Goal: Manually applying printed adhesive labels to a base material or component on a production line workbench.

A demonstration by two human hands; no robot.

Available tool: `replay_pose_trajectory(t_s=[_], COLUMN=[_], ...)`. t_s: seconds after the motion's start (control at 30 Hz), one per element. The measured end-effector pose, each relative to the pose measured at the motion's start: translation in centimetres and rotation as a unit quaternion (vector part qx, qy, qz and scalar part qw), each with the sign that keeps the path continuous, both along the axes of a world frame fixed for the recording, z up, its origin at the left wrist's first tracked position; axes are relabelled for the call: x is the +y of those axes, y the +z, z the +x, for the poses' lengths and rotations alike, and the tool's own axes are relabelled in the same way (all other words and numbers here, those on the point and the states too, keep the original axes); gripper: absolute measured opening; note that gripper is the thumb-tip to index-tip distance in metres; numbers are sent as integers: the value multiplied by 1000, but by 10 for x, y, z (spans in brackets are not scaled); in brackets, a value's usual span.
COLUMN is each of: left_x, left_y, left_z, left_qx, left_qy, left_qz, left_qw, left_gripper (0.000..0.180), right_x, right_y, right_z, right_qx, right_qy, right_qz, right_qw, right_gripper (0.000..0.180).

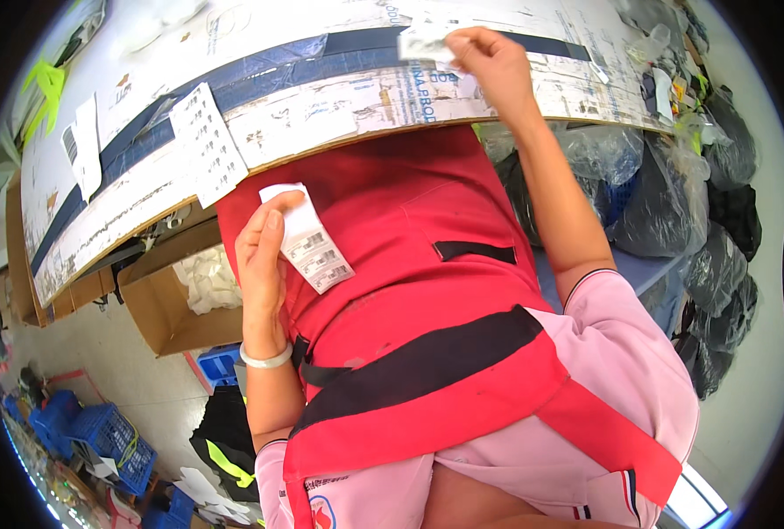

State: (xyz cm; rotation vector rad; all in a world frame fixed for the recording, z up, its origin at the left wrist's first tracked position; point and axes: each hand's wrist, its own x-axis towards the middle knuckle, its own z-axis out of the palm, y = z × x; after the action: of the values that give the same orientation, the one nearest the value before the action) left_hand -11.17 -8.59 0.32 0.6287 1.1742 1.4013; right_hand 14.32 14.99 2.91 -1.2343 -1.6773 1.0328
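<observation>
My left hand [264, 238], with a pale bracelet on its wrist, is closed on a strip of printed labels [317, 256] in front of my red apron. The thumb presses the white upper end, and the printed part hangs down to the right. Over the far side of the table, my right hand [498, 70] pinches a small white label [425, 44] between thumb and fingers. Its arm reaches up and across the table edge. A sheet of printed labels [207, 141] lies on the table to the left, partly over the front edge.
The worn white table [304, 132] carries dark blue tape strips. Another label strip [83, 145] lies at its left end. Below stands an open cardboard box [158, 309] with white scraps. Clear and black plastic bags [665, 194] crowd the right side; blue crates [114, 445] stand lower left.
</observation>
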Motion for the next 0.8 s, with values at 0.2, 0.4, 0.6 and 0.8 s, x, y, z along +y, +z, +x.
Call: replay_pose_trajectory(t_s=[0.2,0.4,0.6,0.8], left_x=[-10,6,-5,-10], left_y=[4,3,0,-4], left_z=[0,13,4,2], left_qx=[39,94,-33,28], left_qy=[19,40,-12,-50], left_qz=[-35,-15,-16,-56], left_qw=[998,995,999,997], left_gripper=[27,19,22,19], right_x=[0,-109,-123,-129], right_y=[-12,13,1,-8], right_z=[15,-62,-81,-85], right_qx=[-205,-61,12,59], right_qy=[-128,386,357,331], right_qz=[297,-199,-361,-365], right_qw=[924,899,862,868], right_gripper=[18,16,16,14])
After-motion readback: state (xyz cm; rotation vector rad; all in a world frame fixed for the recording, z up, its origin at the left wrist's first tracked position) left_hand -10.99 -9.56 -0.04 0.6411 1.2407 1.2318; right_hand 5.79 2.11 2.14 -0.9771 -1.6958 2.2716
